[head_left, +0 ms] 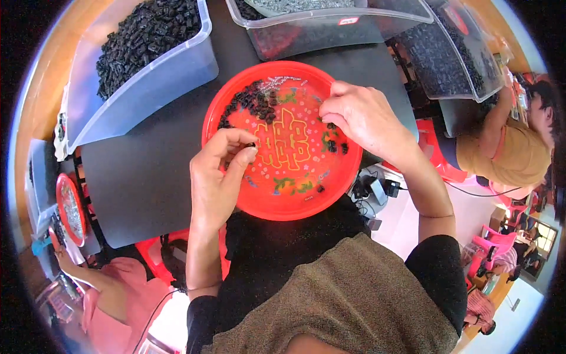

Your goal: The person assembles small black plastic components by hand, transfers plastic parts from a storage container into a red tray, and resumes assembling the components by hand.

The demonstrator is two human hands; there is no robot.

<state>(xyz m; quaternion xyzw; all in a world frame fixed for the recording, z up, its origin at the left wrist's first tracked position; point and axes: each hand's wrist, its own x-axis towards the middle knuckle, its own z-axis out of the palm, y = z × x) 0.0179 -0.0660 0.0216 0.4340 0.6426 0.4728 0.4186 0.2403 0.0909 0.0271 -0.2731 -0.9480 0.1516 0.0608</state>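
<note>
A round red tray [275, 210] with a printed pattern lies in front of me on the dark table. My left hand [213, 174] is over its left side, thumb and forefinger pinching a small black plastic piece [252, 144]. Above the tray's right side, my right hand [367, 121] has its fingers closed together; what they hold, if anything, is mostly hidden. Close below it lie several loose black pieces [333, 146]. Toward the tray's far left is a heap of similar black pieces [258, 101], beside thin, clear or silvery slivers [284, 81].
A clear bin of black pieces [147, 44] stands at the far left. Another bin [330, 32] holds shiny clear parts, and a third [442, 59] is at the far right. People sit on both sides; cables [371, 189] hang right of the tray.
</note>
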